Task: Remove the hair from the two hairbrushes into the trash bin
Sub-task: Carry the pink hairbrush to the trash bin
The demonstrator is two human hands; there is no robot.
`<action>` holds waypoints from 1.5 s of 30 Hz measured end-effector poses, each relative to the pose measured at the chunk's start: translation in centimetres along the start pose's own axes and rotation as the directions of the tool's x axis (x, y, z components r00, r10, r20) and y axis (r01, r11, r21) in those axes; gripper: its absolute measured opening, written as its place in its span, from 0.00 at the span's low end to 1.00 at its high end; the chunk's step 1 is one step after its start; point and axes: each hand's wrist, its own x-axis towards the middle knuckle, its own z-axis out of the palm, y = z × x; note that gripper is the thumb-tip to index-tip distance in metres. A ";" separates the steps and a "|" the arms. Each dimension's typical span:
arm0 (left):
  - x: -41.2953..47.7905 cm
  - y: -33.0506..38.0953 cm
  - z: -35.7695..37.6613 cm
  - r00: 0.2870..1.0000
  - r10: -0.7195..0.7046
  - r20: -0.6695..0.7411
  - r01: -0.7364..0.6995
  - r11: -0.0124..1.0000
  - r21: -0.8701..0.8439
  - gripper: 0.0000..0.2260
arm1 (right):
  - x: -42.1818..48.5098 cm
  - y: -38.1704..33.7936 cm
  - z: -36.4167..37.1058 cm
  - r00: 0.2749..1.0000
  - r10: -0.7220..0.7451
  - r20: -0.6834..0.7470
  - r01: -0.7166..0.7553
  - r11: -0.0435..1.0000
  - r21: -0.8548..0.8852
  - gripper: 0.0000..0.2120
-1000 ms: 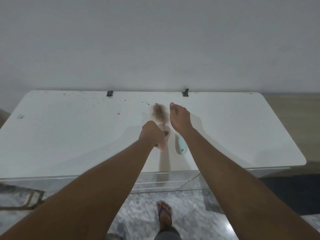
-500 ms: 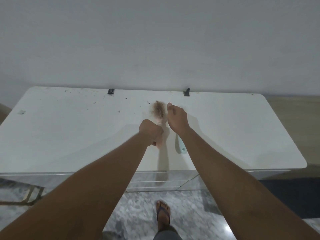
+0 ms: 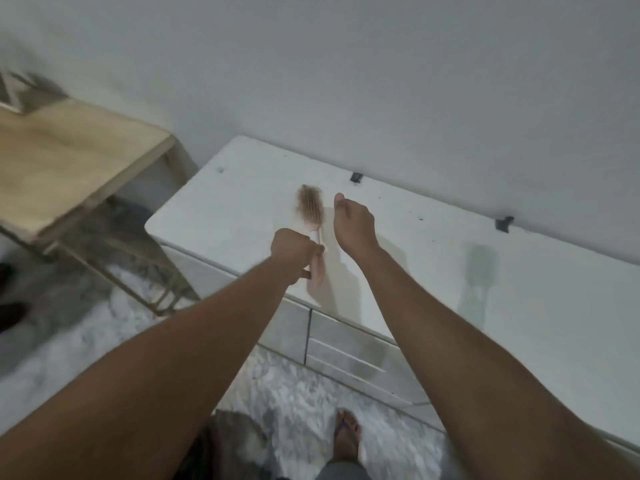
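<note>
Head view: the left hand (image 3: 292,254) is closed in a fist round the handle of a pink hairbrush (image 3: 314,220), with the fingers wrapped tight and the end of the handle poking out below the fist. The brush is held above the near left corner of a white cabinet (image 3: 225,209), its head pointing away from the person. A wad of light brown hair (image 3: 306,201) is matted over the bristles.

The right hand (image 3: 355,225) is raised just beside the brush head, to its right and not touching it. Its back faces the camera and the thumb (image 3: 338,200) sticks up. The other fingers curl away behind the hand, so I cannot tell whether they pinch anything.

Well to the right, a second, teal hairbrush (image 3: 481,268) lies on the cabinet top with its handle toward the person. It is badly smeared by motion, so it shows as no more than a pale green shape.

Two small dark brackets (image 3: 355,177) sit at the back edge of the top, against a plain grey wall (image 3: 381,81), and a few dark specks dot the surface. Drawer fronts (image 3: 346,344) show below the near edge.

A light wooden table (image 3: 69,161) stands to the left of the cabinet. Below it is pale marbled floor (image 3: 304,400), where one sandalled foot (image 3: 346,434) is planted.
</note>
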 end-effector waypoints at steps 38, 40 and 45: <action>-2.6 -62.1 -27.4 0.675 -0.520 -0.524 0.261 0.832 -0.490 0.06 | -36.3 11.5 55.6 0.462 -0.259 0.848 0.351 0.932 0.093 0.16; -3.5 -62.9 -26.8 0.673 -0.515 -0.531 0.263 0.838 -0.479 0.05 | -37.1 12.4 55.4 0.472 -0.240 0.848 0.326 0.942 0.085 0.16; -4.6 -63.8 -26.3 0.681 -0.490 -0.544 0.263 0.857 -0.443 0.08 | -38.0 13.2 55.0 0.473 -0.209 0.856 0.302 0.951 0.065 0.19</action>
